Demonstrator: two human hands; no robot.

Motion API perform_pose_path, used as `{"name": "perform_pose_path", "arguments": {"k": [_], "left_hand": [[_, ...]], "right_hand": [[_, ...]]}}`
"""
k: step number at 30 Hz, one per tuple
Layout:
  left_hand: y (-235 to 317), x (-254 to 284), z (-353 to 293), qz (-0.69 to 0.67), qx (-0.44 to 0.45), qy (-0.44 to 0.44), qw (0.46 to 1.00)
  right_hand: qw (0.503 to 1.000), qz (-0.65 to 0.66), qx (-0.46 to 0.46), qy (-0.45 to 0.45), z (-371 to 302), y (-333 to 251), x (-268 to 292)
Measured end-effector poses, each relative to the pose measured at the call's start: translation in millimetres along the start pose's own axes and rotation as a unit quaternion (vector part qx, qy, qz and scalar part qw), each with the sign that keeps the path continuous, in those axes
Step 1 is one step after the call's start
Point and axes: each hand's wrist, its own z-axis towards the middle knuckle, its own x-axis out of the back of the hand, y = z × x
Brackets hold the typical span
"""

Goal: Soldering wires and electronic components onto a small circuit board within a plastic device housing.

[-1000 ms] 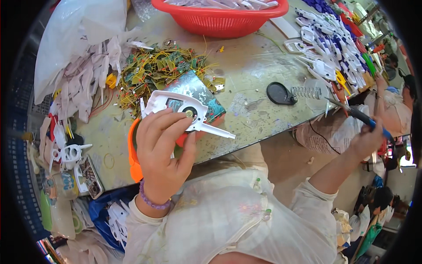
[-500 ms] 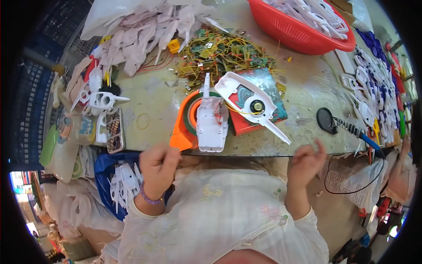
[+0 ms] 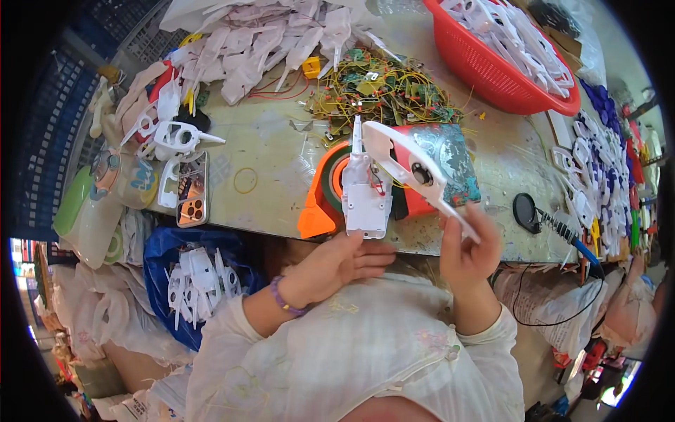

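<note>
I observe the right grip [image 3: 470, 254] pinching the white casing [image 3: 437, 186] by its stem, body toward 11 o'clock; left grip [image 3: 336, 267], spread. Surface [image 3: 271, 200]: red basket [image 3: 477, 70], 1 o'clock. Room: blue crates [image 3: 60, 133], 9 o'clock.

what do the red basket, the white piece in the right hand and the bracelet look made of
Red basket: likely moulded plastic, slightly glossy, with even colour and a wall of small holes.
White piece in the right hand: probably hard plastic, smooth, with a thin stiff rim.
Bracelet: purple, seemingly beads, perhaps glass, stone or plastic; finish too small to tell.
</note>
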Motion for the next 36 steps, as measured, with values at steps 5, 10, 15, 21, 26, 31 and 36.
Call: {"name": "perform_pose_path", "arguments": {"k": [5, 10, 15, 21, 26, 31, 36], "left_hand": [[-2.7, -7.2, 17.4, -0.026, -0.047, -0.001, 0.999], [-11.6, -15.5, 16.4, 0.089, -0.098, 0.012, 0.991], [-1.3, -14.6, 16.7, -0.018, -0.122, -0.063, 0.99], [-7.3, -14.8, 15.2, 0.099, -0.151, 0.073, 0.981], [-22.8, -22.9, -16.4, 0.117, -0.212, 0.036, 0.97], [-7.5, 1.7, -70.3, 0.141, -0.412, 0.156, 0.887], [31.8, 43.8, -154.3, 0.216, -0.417, 0.528, 0.707]], "right_hand": [[0.975, -0.088, 0.176, -0.106, 8.9, -13.0, 6.2], [0.958, -0.119, 0.201, -0.168, 3.0, -17.5, -3.3], [0.947, -0.118, 0.241, -0.177, -3.9, -19.7, -11.0], [0.941, -0.043, 0.221, -0.252, -9.6, -27.4, -12.8], [0.958, 0.04, 0.212, -0.191, -31.5, -26.4, 10.8], [0.95, 0.148, 0.23, -0.153, -31.9, -11.1, -1.8], [0.897, 0.219, 0.239, -0.302, -7.6, -22.5, -28.7]]}}
